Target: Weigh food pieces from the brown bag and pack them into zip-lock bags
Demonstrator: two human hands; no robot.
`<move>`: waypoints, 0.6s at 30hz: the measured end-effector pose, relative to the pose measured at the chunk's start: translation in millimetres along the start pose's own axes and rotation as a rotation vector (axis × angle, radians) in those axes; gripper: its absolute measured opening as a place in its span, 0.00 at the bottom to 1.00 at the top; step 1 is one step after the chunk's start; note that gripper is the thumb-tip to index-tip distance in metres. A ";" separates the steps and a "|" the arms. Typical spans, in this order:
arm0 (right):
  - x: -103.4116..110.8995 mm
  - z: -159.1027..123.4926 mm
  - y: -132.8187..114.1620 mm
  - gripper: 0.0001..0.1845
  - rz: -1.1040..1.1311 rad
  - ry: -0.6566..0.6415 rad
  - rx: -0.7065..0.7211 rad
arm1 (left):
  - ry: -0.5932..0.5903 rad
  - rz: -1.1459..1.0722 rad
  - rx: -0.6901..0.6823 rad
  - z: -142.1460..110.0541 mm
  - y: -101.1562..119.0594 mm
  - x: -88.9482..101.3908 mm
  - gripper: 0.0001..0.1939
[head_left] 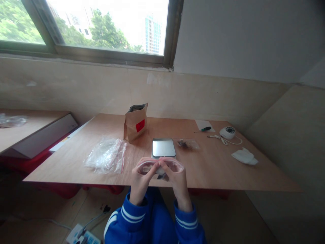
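Between my hands is a clear zip bag point(175, 165) with a pinkish-red seal strip; its mouth bulges apart on both sides. My left hand point(142, 179) pinches the strip near the middle, thumb pointing inward. Close beside it, my right hand point(177, 178) grips the same rim, the two thumbs nearly touching. Something pale and dark shows inside the bag, too unclear to name. Just beyond the hands lies a digital scale point(164, 148) with a bare silver plate, its front edge hidden by the bag.
Behind the scale stands an open brown paper pouch point(135, 125) with a red label. Clear zip bags point(105, 156) lie left. At right are a filled zip bag point(187, 144), a screwdriver point(206, 129), a white dome camera point(228, 133) with cable, and a crumpled white tissue point(244, 156).
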State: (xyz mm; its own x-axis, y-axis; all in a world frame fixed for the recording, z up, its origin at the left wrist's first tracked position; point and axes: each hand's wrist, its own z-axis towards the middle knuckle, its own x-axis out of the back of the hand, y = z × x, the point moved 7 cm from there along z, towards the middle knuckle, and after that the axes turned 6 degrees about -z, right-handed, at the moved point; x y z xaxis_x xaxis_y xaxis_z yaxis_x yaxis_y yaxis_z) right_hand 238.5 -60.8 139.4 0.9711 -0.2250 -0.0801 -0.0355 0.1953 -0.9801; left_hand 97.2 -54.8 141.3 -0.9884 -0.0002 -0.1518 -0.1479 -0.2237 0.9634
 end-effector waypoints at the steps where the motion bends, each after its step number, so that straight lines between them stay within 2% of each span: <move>1: -0.7 -0.1 -1.3 0.08 -0.004 -0.009 0.013 | 0.004 -0.001 -0.002 0.0 -0.1 0.3 0.10; 4: -2.3 -0.8 -6.1 0.06 -0.019 -0.021 0.062 | 0.001 0.002 -0.021 -0.1 1.4 0.1 0.09; 8: -0.2 -2.1 -6.9 0.07 -0.050 0.052 0.072 | 0.044 0.005 -0.038 -1.2 2.4 0.1 0.08; 13: 2.9 -1.6 1.1 0.09 -0.052 0.082 0.024 | 0.033 -0.029 0.035 -1.0 -2.0 -7.9 0.10; 16: 20.7 1.8 10.6 0.11 -0.017 0.146 -0.033 | 0.031 -0.061 0.069 1.3 -3.0 -5.7 0.13; 18: 47.6 5.7 18.2 0.15 0.015 0.268 -0.071 | 0.062 -0.048 0.063 3.8 -2.5 4.3 0.15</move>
State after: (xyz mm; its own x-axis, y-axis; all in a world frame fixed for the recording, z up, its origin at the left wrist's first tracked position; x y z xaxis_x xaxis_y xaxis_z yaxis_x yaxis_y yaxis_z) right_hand 285.5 -62.5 118.8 0.8737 -0.4686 -0.1303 -0.0747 0.1355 -0.9880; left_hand 93.2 -50.5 139.0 -0.9764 -0.0511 -0.2100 -0.1993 -0.1628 0.9663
